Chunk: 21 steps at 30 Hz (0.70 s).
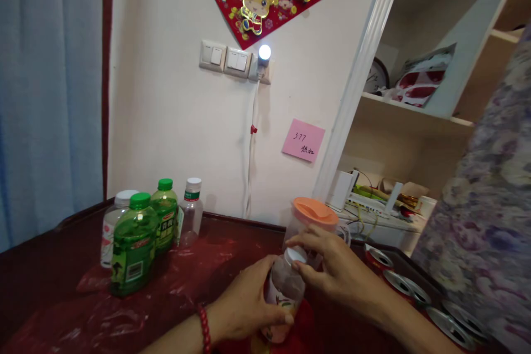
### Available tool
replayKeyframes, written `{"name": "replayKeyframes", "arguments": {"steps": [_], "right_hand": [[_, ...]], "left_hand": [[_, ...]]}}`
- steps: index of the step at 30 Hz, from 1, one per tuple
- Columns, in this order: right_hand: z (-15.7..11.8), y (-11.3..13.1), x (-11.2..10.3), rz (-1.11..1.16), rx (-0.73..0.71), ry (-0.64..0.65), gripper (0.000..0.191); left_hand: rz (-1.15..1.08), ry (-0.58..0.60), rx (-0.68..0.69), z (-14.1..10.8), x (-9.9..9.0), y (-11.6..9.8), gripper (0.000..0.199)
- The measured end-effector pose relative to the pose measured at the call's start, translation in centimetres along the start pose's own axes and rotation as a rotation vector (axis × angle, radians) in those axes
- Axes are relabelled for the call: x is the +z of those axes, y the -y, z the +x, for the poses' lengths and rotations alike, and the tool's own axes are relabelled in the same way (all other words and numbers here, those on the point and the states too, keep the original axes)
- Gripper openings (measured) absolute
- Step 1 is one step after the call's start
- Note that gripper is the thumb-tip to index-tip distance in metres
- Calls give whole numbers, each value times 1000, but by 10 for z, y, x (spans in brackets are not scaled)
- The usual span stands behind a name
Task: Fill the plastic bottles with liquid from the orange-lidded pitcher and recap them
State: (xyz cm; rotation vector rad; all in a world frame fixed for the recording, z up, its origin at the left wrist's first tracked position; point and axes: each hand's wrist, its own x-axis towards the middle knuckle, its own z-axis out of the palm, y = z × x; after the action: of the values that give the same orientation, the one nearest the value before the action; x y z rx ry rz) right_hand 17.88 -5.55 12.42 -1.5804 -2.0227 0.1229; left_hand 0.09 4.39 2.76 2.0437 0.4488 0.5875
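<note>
White cap (pixel 296 255) sits pinched by the right hand (pixel 329 259); the left hand (pixel 244 300) curls round the bottle (pixel 287 281) below. Steady without squeezing.

The pitcher (pixel 313 214) (lidded) blocks ahead, cans (pixel 418 291) rightward; bottles (pixel 133 243) bound the leftward gap.

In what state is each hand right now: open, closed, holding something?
Left hand: closed around the bottle, holding it.
Right hand: closed on the bottle's white cap.

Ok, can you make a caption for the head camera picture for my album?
Left hand holding a clear bottle, right hand at its white cap.
</note>
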Motion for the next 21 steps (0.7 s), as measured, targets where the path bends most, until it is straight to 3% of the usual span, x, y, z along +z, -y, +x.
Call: {"name": "replayKeyframes", "arguments": {"steps": [6, 9, 12, 14, 17, 21], "right_hand": [[2, 2, 6, -150, 88, -12, 21], [-3, 1, 2, -192, 123, 6, 42], [-6, -2, -1, -120, 59, 69, 61], [-3, -2, 1, -145, 37, 95, 45], [4, 3, 13, -305, 131, 36, 15], [7, 10, 17, -389, 215, -15, 28]], "left_hand": [[-12, 8, -8, -1, 0, 0, 65], [-14, 11, -6, -2, -1, 1, 66], [-13, 0, -1, -2, -2, 1, 69], [-6, -3, -1, -2, -2, 1, 70], [-12, -6, 1, -2, -1, 2, 69], [-23, -13, 15, -2, -1, 2, 68]]}}
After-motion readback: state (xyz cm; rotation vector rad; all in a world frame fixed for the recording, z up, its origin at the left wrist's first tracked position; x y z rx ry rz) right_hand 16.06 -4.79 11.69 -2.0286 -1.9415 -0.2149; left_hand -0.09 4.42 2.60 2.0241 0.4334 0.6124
